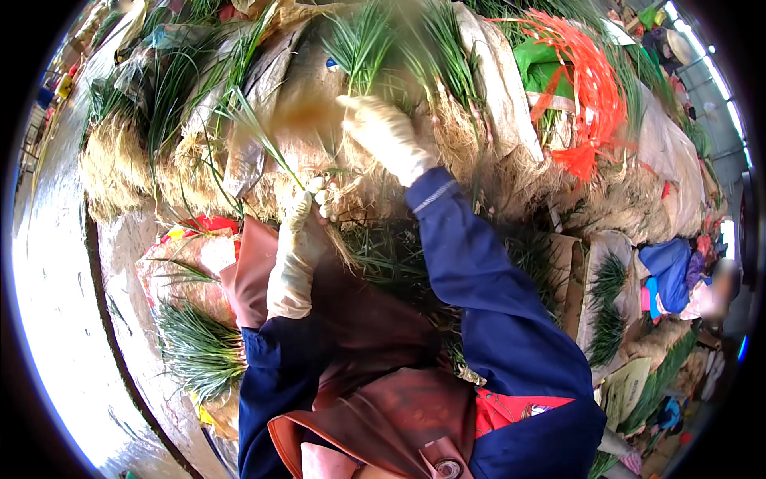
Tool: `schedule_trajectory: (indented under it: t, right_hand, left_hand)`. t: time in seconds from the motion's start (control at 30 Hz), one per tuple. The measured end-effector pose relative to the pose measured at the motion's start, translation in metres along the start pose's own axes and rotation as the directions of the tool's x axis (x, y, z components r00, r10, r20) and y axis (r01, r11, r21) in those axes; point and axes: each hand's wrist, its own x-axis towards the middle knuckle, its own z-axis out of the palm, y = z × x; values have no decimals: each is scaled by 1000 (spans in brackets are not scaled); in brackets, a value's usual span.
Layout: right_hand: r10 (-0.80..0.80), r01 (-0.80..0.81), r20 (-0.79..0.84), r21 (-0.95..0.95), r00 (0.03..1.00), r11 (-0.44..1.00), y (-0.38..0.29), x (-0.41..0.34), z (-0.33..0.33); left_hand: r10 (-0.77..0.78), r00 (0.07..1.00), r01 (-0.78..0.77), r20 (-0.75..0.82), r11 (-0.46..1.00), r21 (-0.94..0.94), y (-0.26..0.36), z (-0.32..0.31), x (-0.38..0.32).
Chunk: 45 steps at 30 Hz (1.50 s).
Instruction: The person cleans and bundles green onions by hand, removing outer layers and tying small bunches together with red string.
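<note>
My left hand (299,233), in a pale glove, is closed around a green-leaved allium plant (272,146) with several white bulbs (323,197) and roots at its lower end. My right hand (374,123), also gloved, is stretched out over the heap near a bunch of green-leaved plants (359,48); whether it holds anything is blurred. Rooted bunches (458,120) lie just right of it. Beyond the right hand, on the right, rests a tangle of red plastic strips (598,96).
Long heaps of rooted plants (116,161) and sacking (499,78) run across in front. A tied green bunch (200,350) lies on a sack at the left, beside a wet floor (131,269). A person in blue (667,269) is at the far right.
</note>
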Motion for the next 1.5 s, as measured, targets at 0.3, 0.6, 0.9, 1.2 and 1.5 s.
schedule_trajectory:
  t: [0.3,0.6,0.9,1.2,1.5]
  right_hand:
    - [496,-115,-424,662,757,741,139,-20,-156]
    - [550,-490,-278,-823,787,285,118,-16,-145]
    - [367,-344,-214,140,905,929,44,-40,-195]
    - [39,-114,-193,-397,980,910,-90,-118,-88]
    - [587,-537,65,496,807,683,-45,-131,-66]
  left_hand:
    - [21,999,-21,33,1000,-4,-4,17,-1]
    - [-91,995,90,35,996,15,-2,0,5]
    - [-281,956,257,86,941,221,-12,19,-5]
    - [-373,904,327,209,918,222,-60,50,6]
    - [-504,853,463,133,850,250,-36,50,-37]
